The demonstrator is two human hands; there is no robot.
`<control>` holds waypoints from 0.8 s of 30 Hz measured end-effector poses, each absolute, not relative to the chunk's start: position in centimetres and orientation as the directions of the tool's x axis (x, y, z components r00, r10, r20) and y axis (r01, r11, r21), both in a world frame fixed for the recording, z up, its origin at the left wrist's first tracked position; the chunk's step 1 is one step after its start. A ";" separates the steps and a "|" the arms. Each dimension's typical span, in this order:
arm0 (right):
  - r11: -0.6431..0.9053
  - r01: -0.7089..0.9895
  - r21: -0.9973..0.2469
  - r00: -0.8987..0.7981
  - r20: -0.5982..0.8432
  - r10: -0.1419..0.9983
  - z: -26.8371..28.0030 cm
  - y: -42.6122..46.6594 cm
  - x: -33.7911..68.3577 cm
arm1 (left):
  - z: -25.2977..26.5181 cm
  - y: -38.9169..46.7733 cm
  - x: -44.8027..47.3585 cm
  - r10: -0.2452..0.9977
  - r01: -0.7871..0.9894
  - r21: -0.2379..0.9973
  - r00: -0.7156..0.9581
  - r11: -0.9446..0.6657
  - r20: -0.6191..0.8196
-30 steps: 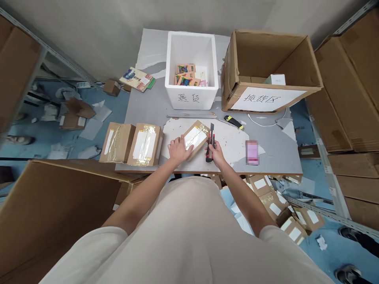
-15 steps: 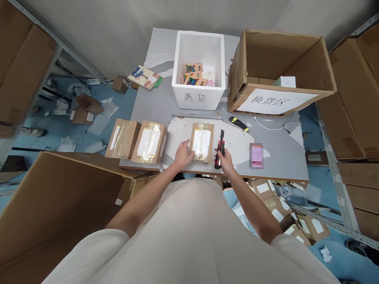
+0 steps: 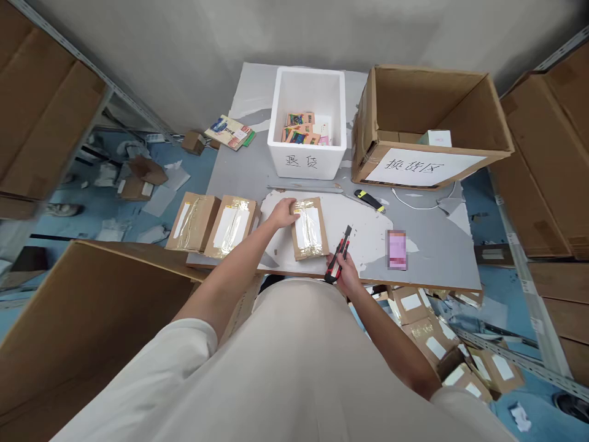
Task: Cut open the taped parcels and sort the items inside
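A small taped cardboard box (image 3: 308,230) with a white label lies slightly turned near the table's front edge. My left hand (image 3: 282,213) grips its upper left corner, thumb on the top face and fingers around the far side. In my right hand (image 3: 348,274) is a red and black utility knife (image 3: 339,255), its blade pointing up and away from me. Some fingers of this hand reach near the box's lower right corner; whether they touch it I cannot tell. A second knife, black and yellow (image 3: 369,201), lies farther back.
Two taped boxes, one (image 3: 232,226) nearer and another (image 3: 193,222), stand left. Behind are a white foam bin (image 3: 306,161) holding small packets and a large open carton (image 3: 432,167). A blurred pink item (image 3: 397,250) lies right. A big carton (image 3: 105,307) stands front left.
My left hand has slid from the box's near left side to its far left corner. The box has turned slightly. My right hand with the knife has come nearer to me, the blade tilting right.
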State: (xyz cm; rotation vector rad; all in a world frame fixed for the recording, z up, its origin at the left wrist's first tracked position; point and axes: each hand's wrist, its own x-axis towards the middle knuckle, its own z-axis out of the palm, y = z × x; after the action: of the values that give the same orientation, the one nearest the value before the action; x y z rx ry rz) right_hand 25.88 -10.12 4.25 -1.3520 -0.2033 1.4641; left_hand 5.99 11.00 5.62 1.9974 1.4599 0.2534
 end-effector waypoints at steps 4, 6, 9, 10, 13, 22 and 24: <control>-0.278 -0.533 -0.799 0.327 -0.497 0.804 4.1 -6.2 28.5 | 5.5 5.9 4.3 0.982 0.802 0.597 0.095 0.022 -0.165; -0.270 -0.492 -0.828 0.323 -0.462 0.826 4.1 -3.8 29.7 | 5.3 2.7 4.0 0.986 0.799 0.591 -0.015 0.111 -0.165; -0.328 -0.407 -0.852 0.234 -0.444 0.865 4.3 -1.0 30.9 | 5.0 -0.9 4.1 0.960 0.774 0.580 -0.126 0.253 -0.251; -0.346 -0.376 -0.860 0.201 -0.440 0.875 4.5 -0.5 31.3 | 4.9 -1.7 4.2 0.951 0.765 0.577 -0.153 0.287 -0.270; -0.380 -0.231 -0.896 0.162 -0.420 0.893 5.1 -0.9 32.8 | 4.9 -1.9 4.4 0.972 0.786 0.573 -0.163 0.231 -0.169; -0.552 0.074 -0.830 0.009 -0.553 0.833 6.4 -7.7 35.5 | 6.4 3.8 5.3 0.806 0.793 0.291 0.582 -0.535 -0.103; -0.566 0.060 -0.822 -0.019 -0.568 0.823 6.2 -8.3 35.4 | 6.2 4.1 5.7 0.790 0.798 0.259 0.591 -0.544 -0.161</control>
State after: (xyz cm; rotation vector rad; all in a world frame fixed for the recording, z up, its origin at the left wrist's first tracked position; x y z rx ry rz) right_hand 35.39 -8.35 6.19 -1.6654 -0.9283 1.6450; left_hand 5.74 4.07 6.22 2.5185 1.2958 -0.0364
